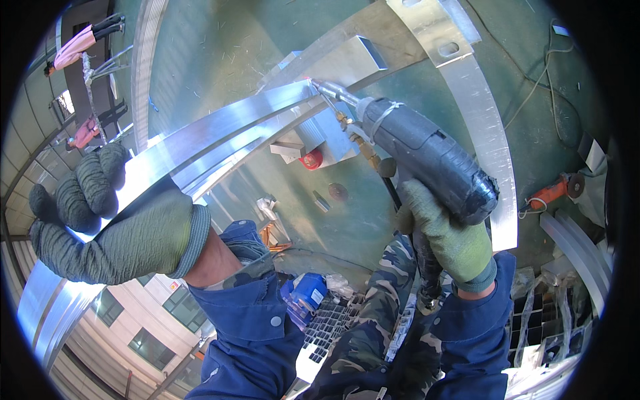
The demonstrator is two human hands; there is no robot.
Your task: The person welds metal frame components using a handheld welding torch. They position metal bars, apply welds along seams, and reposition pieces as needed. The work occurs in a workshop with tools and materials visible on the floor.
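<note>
An orange grinder [555,193] lies at right; cable [547,56] loops across green floor [533,150].

Smooth green floor [373,223]. Toward its far right corner, a thin cable [551,75] lies in loops; nearer along the right edge, an orange power tool [551,193]; mid-floor, a dark round disc [338,193].

Metal strip [230,119] left, power tool [430,157] at its end, grinder [552,192] right
</note>
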